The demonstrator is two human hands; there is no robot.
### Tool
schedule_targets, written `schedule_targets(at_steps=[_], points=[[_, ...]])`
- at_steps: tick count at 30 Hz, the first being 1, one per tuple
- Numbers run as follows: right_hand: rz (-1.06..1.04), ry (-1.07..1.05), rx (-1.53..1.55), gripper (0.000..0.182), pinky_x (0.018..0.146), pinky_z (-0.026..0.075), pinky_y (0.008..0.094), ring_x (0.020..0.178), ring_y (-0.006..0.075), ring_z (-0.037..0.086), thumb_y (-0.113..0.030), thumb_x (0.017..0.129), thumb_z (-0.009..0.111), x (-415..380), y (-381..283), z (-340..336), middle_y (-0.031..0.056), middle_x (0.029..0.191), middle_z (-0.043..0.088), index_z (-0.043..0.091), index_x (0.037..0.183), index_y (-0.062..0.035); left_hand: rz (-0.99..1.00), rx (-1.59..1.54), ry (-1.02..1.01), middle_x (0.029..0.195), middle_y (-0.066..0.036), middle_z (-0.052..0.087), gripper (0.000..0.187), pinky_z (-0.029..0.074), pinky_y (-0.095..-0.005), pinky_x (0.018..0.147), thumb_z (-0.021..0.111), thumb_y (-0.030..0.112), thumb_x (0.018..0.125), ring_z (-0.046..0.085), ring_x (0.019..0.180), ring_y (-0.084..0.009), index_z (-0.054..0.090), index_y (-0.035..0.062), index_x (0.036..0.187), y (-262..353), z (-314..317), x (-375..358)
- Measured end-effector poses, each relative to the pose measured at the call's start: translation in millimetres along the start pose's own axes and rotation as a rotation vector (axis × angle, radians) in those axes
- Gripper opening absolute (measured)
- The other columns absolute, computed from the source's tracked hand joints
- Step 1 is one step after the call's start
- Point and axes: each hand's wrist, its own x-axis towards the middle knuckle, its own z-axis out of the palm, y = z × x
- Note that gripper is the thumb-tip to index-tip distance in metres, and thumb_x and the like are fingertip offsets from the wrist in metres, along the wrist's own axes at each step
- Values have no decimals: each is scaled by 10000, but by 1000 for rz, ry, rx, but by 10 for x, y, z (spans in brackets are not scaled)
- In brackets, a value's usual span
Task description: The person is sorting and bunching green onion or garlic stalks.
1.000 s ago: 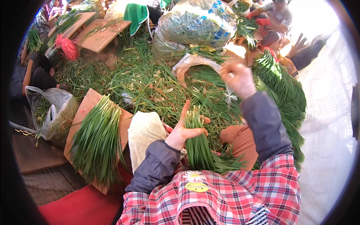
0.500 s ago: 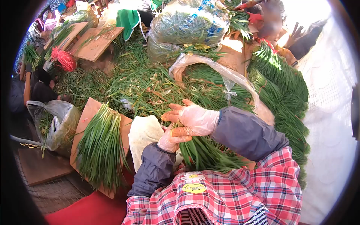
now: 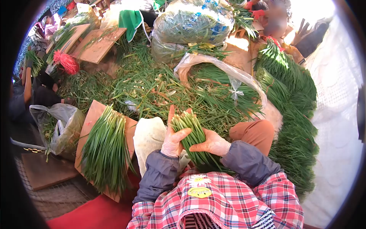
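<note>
Between my two gloved hands is a bunch of green stalks (image 3: pixel 195 139), its pale cut ends pointing up and its leaves running down toward my lap. My left hand (image 3: pixel 174 139) wraps the bunch's left side, with the thumb across the front. On the right side, my right hand (image 3: pixel 212 143) holds the same bunch, its thumb over the stalks. The fingers behind the bunch are partly hidden. To the left, a larger pile of green stalks (image 3: pixel 106 149) lies on a wooden board (image 3: pixel 97 110).
Loose leaves (image 3: pixel 152 89) cover the ground ahead. A filled plastic bag (image 3: pixel 194 24) stands at the top, another bag (image 3: pixel 66 129) at left. Stacked bundles (image 3: pixel 293 133) line the right beside white sheeting (image 3: pixel 335 114). Other people sit at upper left and upper right.
My hands have moved apart from their overlapped position to opposite sides of the bunch. The bunch has turned more upright, and its pale ends now show. My right forearm has lowered, uncovering a brown-clad knee.
</note>
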Motion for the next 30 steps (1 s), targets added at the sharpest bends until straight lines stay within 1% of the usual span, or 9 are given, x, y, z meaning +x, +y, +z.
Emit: schedule_targets(at_steps=[5,9,13,15,17,21,23,26,30], points=[[-64,94,-481,789,887,441,350,1029,305,573,-408,662,788,1,-68,114,182,1089,592,442,1236,8,-175,52,-15,1193,-159,570,803,437,-368,940,767,81,664,548,1100,-250,354,49,1351,56,-54,-33],[-202,-199,-262,823,971,381,364,1164,316,481,-402,679,773,102,-103,59,183,1225,522,402,1303,-13,-300,128,-107,1114,-154,618,686,449,-351,915,732,60,666,591,1013,-232,440,11,1285,174,-10,-37],[-510,-15,-414,634,903,424,337,1023,268,555,-384,681,742,324,-51,58,156,1075,592,532,1159,-24,-68,152,-65,918,-139,648,375,451,-431,905,705,67,688,606,941,-277,581,-1,1035,204,-25,25],[-127,-109,-318,622,841,463,343,931,295,596,-355,673,722,206,-404,37,185,988,622,537,1147,4,65,241,46,842,-123,636,246,459,-440,872,693,95,718,610,895,-283,594,21,932,441,94,66],[-210,-30,-515,574,829,471,363,931,306,606,-340,697,695,295,-118,-235,194,992,629,551,1148,-16,323,249,192,821,-99,627,232,464,-400,846,681,146,757,617,820,-249,576,53,941,892,75,135],[536,-25,-1422,310,779,500,381,893,286,639,-225,772,587,221,604,-1295,155,956,659,665,1032,-75,673,53,240,899,-49,631,147,473,-470,923,589,97,854,598,884,-188,552,101,996,1672,-499,193],[229,466,-1180,274,752,501,360,831,272,651,-274,772,619,-48,611,-1407,150,877,669,698,926,-61,729,26,287,922,-53,633,137,482,-463,917,578,84,854,597,898,-193,565,90,990,1836,-693,193],[283,456,-580,394,670,486,327,690,207,622,-385,765,687,-137,90,-1429,124,765,672,684,944,-35,785,13,337,933,-56,636,135,467,-470,937,573,83,851,598,904,-196,577,84,987,1812,-764,205],[7,289,-94,255,675,470,259,739,137,608,-218,818,679,-278,-270,-1127,86,814,670,662,893,26,786,-28,340,906,-43,619,145,446,-474,946,573,101,853,590,884,-193,565,90,997,1710,-674,201]])
